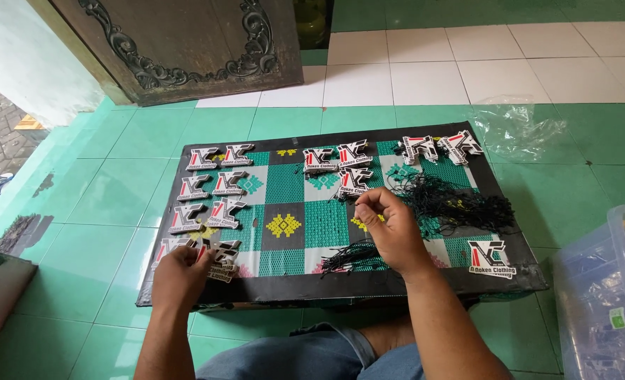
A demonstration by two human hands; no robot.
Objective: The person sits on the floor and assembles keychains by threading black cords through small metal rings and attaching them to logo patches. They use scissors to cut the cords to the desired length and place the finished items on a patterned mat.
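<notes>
One die-cut cardboard hang tag, white, black and red [221,262], pinched in closed left hand [180,276] at near-left of low patterned green-and-black board [284,186]. Right hand [390,229] fingertips closed on thin black string loop [358,199], mid-board. Risk: loop snags tangled black string pile [460,204] just beside, drags extras. Tag rows [210,190] left and far; clear plastic bin [604,295] right.

A black-edged board [340,285] carried a checked mat [284,184] of green, grey and white squares with yellow and pink motifs. White, black and red tags [217,184] lay beside black strings [460,200]. The floor tiles [594,134] were green and white.
</notes>
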